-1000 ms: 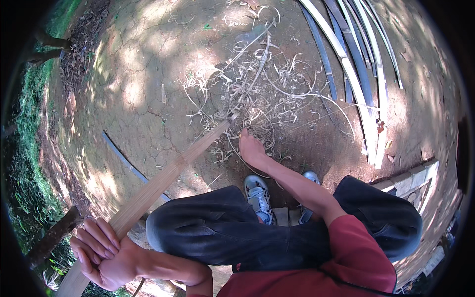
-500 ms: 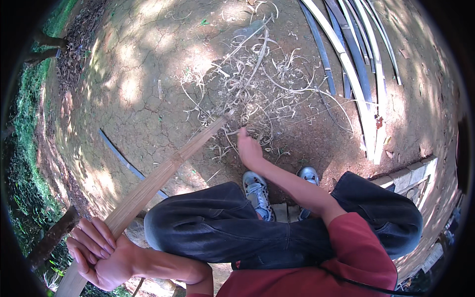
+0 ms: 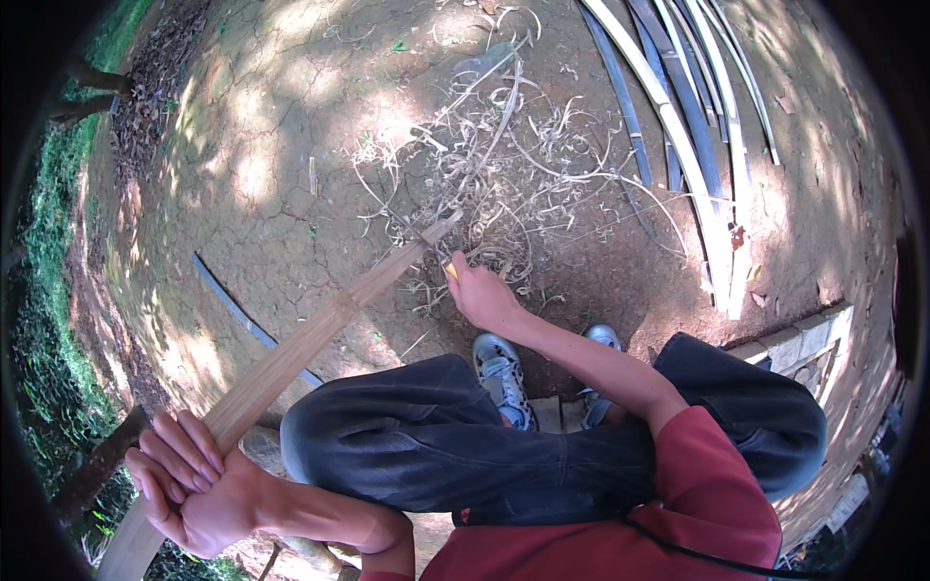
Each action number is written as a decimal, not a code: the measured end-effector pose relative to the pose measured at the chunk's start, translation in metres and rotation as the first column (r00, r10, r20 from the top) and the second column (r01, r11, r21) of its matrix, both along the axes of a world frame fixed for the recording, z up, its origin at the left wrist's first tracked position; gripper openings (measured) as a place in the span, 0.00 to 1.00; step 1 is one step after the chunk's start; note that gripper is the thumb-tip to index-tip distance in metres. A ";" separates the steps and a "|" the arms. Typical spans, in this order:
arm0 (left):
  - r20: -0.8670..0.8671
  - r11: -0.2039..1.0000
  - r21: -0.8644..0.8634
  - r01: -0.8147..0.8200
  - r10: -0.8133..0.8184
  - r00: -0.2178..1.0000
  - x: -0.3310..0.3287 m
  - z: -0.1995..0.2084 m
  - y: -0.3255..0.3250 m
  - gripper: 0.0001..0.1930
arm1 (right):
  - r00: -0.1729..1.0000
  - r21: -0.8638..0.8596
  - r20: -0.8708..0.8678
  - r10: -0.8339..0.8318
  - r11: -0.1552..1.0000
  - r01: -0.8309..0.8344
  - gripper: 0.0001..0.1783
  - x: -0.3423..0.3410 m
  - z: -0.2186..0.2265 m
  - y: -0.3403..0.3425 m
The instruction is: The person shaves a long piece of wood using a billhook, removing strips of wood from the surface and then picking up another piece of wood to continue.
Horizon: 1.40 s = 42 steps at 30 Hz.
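Observation:
A long flat bamboo strip (image 3: 315,322) slants from the lower left up to the middle of the head view, its far end over a pile of shavings. My left hand (image 3: 199,481) is closed around its near part, fingers curled over the edge. My right hand (image 3: 481,295) is closed on a knife (image 3: 451,271), whose yellow handle peeks out at the fingers. The thin dark blade seems to lie against the strip near its far end; its exact contact is too small to tell.
Curly pale shavings (image 3: 484,160) cover the cracked earth ahead. Several long dark and pale strips (image 3: 693,145) lie at the far right. One dark strip (image 3: 232,302) rests on the left. My knees and shoes (image 3: 502,378) are below; a low brick edge (image 3: 799,344) runs at right.
My right hand has shifted slightly left toward the strip and turned, bringing the yellow handle into sight. The left hand has barely moved, still gripping the strip.

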<state>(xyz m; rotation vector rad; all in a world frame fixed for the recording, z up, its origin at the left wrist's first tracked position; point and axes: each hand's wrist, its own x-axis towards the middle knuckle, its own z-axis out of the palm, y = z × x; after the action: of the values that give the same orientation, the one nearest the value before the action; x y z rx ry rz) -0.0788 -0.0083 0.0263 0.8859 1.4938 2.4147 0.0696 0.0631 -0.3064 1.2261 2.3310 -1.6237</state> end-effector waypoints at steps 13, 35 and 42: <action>0.002 0.999 -0.005 0.038 -0.038 0.999 -0.011 0.000 -0.004 0.14 | 0.995 -0.016 -0.074 -0.061 0.998 0.060 0.16 0.009 -0.016 0.040; 0.001 0.999 0.011 0.050 -0.050 0.999 -0.009 -0.001 -0.004 0.14 | 0.999 0.045 0.039 -0.022 0.999 0.021 0.18 -0.009 0.001 0.006; -0.005 1.000 0.008 0.016 -0.016 1.000 -0.002 0.002 0.005 0.14 | 0.984 0.170 0.163 -0.073 0.984 0.045 0.17 0.001 -0.080 -0.006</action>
<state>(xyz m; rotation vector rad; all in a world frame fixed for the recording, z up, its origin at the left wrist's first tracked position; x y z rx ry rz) -0.0806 -0.0028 0.0279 0.9023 1.4733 2.4108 0.0704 0.0571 -0.3863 1.4163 2.3841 -1.3035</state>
